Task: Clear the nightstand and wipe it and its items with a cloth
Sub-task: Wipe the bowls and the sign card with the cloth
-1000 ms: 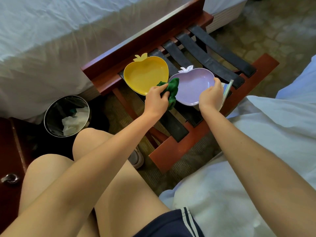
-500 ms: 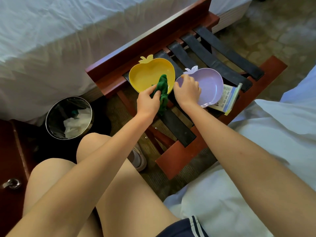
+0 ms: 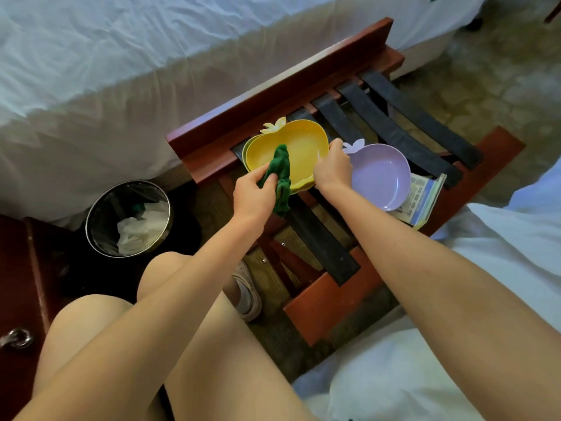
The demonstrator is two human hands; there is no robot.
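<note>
Biggest thing in view is the bed (image 3: 121, 71) with its white sheet, running across the top left. More white bedding (image 3: 394, 375) fills the lower right, where the person's sitting with bare legs out front. Between the two is a red wooden luggage rack (image 3: 288, 89) with black straps (image 3: 419, 123), and that's where the stuff sits. A slice of the dark red nightstand (image 3: 18, 268) shows at the far left edge. Next to it on the floor is a round metal bin (image 3: 129, 218) with crumpled white paper inside.

On the rack's straps there's a yellow dish (image 3: 303, 150) shaped like an apple. It's stacked on another dish, which only shows as a thin greenish-yellow edge on the left. Just beside it on the right is a purple dish (image 3: 382, 177) of the same shape, its far side lying over a booklet (image 3: 425, 202).

The right hand (image 3: 332, 170) has its fingers curled onto the yellow dish's right rim, pinching it. The left hand (image 3: 255, 196) has its fingers closed around a green cloth (image 3: 282, 171). The cloth is bunched up against the near left part of the yellow dish, with one end inside the bowl and the other hanging down past the rim.

Small stuff: a pale shoe (image 3: 247, 293) on the floor under the rack and a metal knob (image 3: 16, 338) on the nightstand.
</note>
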